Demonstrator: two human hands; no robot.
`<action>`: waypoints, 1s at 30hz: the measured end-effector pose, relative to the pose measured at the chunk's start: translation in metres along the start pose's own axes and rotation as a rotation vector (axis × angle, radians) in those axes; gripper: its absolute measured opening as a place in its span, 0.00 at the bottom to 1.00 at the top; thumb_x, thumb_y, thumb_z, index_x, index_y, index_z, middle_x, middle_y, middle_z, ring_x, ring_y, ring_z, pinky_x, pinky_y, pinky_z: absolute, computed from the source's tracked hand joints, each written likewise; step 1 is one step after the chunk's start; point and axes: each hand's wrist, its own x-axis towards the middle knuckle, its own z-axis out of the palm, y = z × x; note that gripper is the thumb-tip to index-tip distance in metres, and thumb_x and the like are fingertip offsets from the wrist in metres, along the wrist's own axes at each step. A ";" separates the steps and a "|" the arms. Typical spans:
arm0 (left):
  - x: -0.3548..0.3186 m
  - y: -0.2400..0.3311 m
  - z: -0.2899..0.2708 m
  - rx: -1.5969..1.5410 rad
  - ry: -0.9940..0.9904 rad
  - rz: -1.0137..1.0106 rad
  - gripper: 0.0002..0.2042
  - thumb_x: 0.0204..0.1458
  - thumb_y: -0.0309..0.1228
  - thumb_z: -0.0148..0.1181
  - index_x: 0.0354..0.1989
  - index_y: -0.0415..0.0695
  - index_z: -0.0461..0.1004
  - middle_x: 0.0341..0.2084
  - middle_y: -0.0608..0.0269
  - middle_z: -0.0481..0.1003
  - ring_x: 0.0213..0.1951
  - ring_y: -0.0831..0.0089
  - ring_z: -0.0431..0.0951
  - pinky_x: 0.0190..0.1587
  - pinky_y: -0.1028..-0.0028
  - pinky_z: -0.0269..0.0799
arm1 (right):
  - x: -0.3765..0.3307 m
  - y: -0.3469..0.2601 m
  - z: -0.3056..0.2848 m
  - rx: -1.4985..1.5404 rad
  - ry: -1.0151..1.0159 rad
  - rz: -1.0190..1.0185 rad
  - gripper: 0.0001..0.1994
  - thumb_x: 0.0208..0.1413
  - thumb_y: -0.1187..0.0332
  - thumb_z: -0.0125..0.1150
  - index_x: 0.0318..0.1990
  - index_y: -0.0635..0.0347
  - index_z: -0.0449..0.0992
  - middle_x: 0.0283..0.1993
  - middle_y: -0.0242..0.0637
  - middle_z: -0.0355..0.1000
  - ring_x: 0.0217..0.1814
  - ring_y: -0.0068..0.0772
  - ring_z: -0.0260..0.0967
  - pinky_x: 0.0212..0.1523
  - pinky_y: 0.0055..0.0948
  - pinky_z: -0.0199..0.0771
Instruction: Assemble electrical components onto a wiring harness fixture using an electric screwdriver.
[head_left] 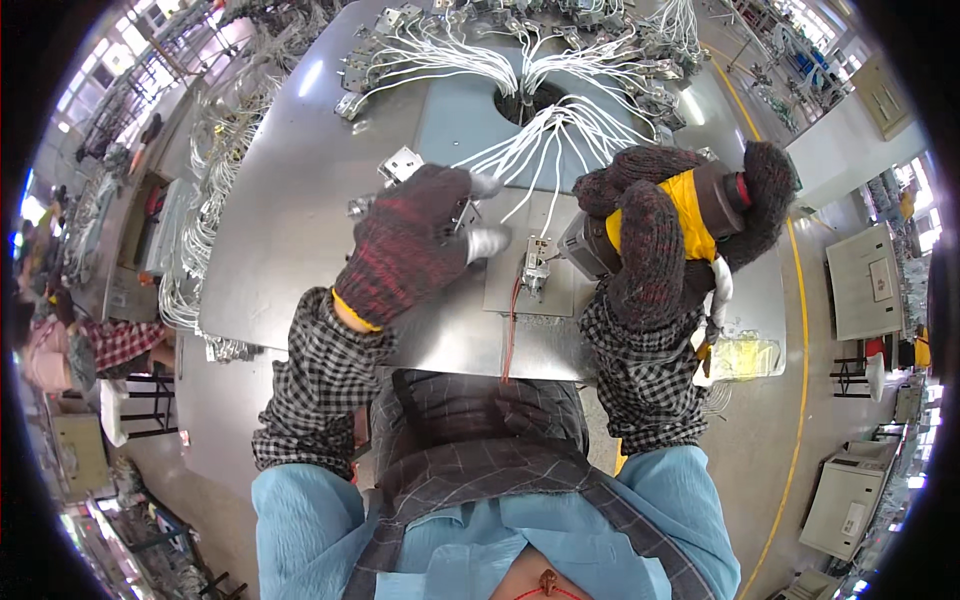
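Observation:
My left hand (405, 245), in a dark red-and-black knit glove with white fingertips, is closed around a small metal fitting (467, 216) that shows between thumb and fingers. In my right hand (650, 245), gloved alike, lies a grey and black power screwdriver (690, 212) with a yellow band. Its tip points left, at or close to a metal socket fitting (537, 262) on a small plate (501, 294). A white cable runs up from that fitting, and red wires (512, 325) hang from it over the table's front edge. Whether the tip touches is too small to tell.
Many white cables (560, 128) fan out from a round hole (530, 103) in the metal table (270, 240), ending in metal fittings. Another fitting (401, 165) lies beyond my left hand. A yellowish clear packet (745, 357) sits at the front right. Cable bundles (190, 275) hang at left.

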 end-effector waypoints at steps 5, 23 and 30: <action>0.014 -0.036 -0.027 -0.311 -0.053 -0.030 0.26 0.50 0.32 0.74 0.58 0.42 0.74 0.51 0.53 0.79 0.49 0.66 0.82 0.53 0.66 0.77 | -0.002 -0.001 0.004 -0.008 0.021 0.020 0.41 0.57 0.75 0.67 0.74 0.45 0.49 0.38 0.49 0.77 0.32 0.40 0.79 0.34 0.44 0.86; -0.059 -0.023 -0.031 0.601 -0.142 -0.163 0.33 0.48 0.35 0.72 0.66 0.56 0.70 0.61 0.55 0.72 0.56 0.52 0.76 0.53 0.55 0.75 | -0.005 -0.008 0.005 0.002 0.139 0.191 0.37 0.58 0.73 0.67 0.72 0.41 0.54 0.42 0.48 0.75 0.38 0.38 0.77 0.37 0.45 0.84; -0.037 -0.013 -0.062 0.213 0.033 0.041 0.26 0.53 0.44 0.70 0.61 0.52 0.74 0.50 0.57 0.80 0.41 0.62 0.85 0.40 0.64 0.78 | -0.003 -0.010 0.010 -0.034 0.135 0.159 0.41 0.56 0.77 0.68 0.73 0.39 0.52 0.43 0.46 0.75 0.36 0.36 0.76 0.38 0.45 0.83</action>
